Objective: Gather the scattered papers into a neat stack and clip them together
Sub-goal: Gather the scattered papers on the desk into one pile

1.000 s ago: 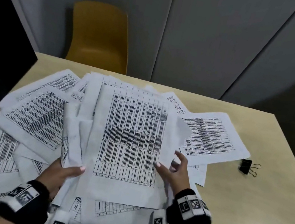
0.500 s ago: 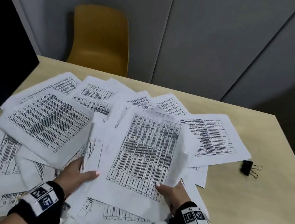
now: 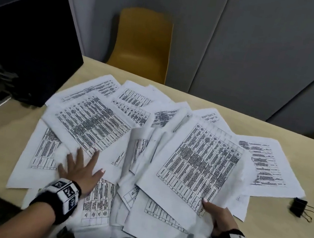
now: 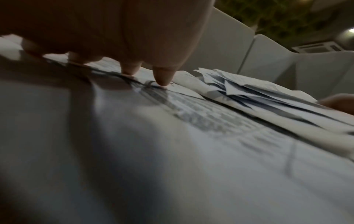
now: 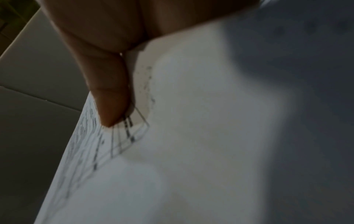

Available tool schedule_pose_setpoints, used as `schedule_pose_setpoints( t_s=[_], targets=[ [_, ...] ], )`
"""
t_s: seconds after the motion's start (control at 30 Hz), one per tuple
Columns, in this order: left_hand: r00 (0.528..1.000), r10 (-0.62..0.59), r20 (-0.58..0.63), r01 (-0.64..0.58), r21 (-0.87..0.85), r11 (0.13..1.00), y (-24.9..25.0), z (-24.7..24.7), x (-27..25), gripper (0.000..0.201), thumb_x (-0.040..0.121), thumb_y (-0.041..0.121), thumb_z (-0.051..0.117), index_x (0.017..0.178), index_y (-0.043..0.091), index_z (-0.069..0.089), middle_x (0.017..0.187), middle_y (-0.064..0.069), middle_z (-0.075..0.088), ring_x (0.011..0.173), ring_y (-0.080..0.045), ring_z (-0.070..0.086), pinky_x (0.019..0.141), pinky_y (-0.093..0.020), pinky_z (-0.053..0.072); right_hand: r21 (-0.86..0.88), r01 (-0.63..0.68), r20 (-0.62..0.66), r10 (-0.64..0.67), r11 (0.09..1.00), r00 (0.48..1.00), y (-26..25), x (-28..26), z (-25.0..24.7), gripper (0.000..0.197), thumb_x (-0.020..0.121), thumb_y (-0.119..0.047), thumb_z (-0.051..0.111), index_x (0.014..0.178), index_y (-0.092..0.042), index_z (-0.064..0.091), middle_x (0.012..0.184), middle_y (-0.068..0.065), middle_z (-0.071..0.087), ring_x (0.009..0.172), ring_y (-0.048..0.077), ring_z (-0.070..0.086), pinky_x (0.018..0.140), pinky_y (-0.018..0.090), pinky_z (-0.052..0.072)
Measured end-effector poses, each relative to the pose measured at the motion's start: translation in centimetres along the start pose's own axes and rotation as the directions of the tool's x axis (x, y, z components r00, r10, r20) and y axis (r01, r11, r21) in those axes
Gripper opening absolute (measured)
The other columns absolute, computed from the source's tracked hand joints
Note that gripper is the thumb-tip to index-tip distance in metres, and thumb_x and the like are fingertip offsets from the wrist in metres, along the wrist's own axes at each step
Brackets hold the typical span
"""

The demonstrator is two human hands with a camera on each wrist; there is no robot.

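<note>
Several printed sheets lie scattered over the tan table. My right hand pinches the near corner of a gathered bunch of papers, thumb on top; the right wrist view shows the thumb pressing on that bunch. My left hand lies flat with spread fingers on loose sheets at the left; its fingertips touch the paper in the left wrist view. A black binder clip sits on the table to the right of the papers, apart from both hands.
A black monitor with cables behind it stands at the table's back left. A yellow chair sits beyond the far edge, against grey wall panels. Bare tabletop shows at the right around the clip and at the near left.
My left hand let go of the bunch and moved left, flat onto the loose sheets. The bunch in my right hand swung right and tilted. The head view shifted left.
</note>
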State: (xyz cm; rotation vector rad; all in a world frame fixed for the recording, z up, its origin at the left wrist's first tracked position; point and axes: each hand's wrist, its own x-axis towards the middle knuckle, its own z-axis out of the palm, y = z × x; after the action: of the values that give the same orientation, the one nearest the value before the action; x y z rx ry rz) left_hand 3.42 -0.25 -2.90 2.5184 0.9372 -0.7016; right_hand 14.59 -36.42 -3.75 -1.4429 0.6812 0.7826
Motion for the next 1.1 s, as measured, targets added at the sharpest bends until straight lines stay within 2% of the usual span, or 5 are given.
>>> schedule_pose_setpoints(
  t_s=[0.27,0.43,0.5,0.87,1.1],
  targets=[
    [0.957,0.275,-0.095,-0.28,-0.051,0.959,-2.7,1.5,-3.0,0.053,0.081,0.064,0.027,0.13,0.05,0.04,0.151,0.012,0.002,0.146,-0.026,-0.003,0.115,-0.048,-0.004,0.076,-0.028,0.139,0.017,0.997,0.99,-0.1,-1.0,-0.2,0.069,0.053,-0.026,0.085,0.107,0.008,0.06,0.068,0.027,0.066,0.044,0.032,0.057,0.045,0.028,0.047],
    [0.903,-0.068,-0.424,-0.091,-0.344,0.934,-3.8,-1.0,0.4,0.05,0.082,0.035,0.063,0.129,0.021,0.05,0.139,-0.016,0.043,0.129,-0.038,0.037,0.107,-0.049,0.032,0.051,-0.092,0.134,0.084,0.994,0.987,-2.0,-3.6,0.8,0.059,0.066,-0.035,0.078,0.081,0.016,0.054,0.031,0.008,0.042,0.016,0.017,0.033,0.027,0.011,0.025],
    [0.903,-0.204,-0.379,0.071,-0.337,0.939,-3.8,-2.0,1.7,0.072,0.08,0.051,0.059,0.14,0.021,0.033,0.146,-0.015,0.034,0.133,-0.038,0.029,0.108,-0.05,0.028,-0.068,-0.079,0.039,0.082,0.994,0.996,-1.2,-1.9,0.5,0.093,0.025,-0.046,0.09,0.086,0.012,0.052,0.044,0.009,0.035,0.024,0.014,0.024,0.034,0.016,0.021],
    [0.785,-0.221,-0.579,-0.145,-0.519,0.843,-2.9,-4.3,0.9,0.04,0.082,0.019,0.064,0.121,0.017,0.059,0.117,-0.022,0.058,0.112,-0.04,0.051,0.096,-0.043,0.041,-0.111,0.024,-0.099,-0.035,0.993,0.994,2.0,3.2,-2.0,0.128,0.036,-0.045,0.091,0.13,0.012,0.027,0.134,0.038,0.023,0.105,0.066,0.044,0.073,0.077,0.038],
    [0.893,-0.438,-0.101,-0.014,-0.98,0.197,-5.0,0.8,0.8,0.071,0.056,0.037,0.082,0.117,0.013,0.056,0.115,-0.013,0.066,0.102,-0.031,0.064,0.094,-0.051,0.048,-0.193,-0.1,-0.042,0.094,0.976,0.995,0.5,0.4,-0.6,0.087,0.05,-0.027,0.086,0.116,0.017,0.049,0.094,0.039,0.055,0.075,0.047,0.05,0.069,0.05,0.042]
  ],
)
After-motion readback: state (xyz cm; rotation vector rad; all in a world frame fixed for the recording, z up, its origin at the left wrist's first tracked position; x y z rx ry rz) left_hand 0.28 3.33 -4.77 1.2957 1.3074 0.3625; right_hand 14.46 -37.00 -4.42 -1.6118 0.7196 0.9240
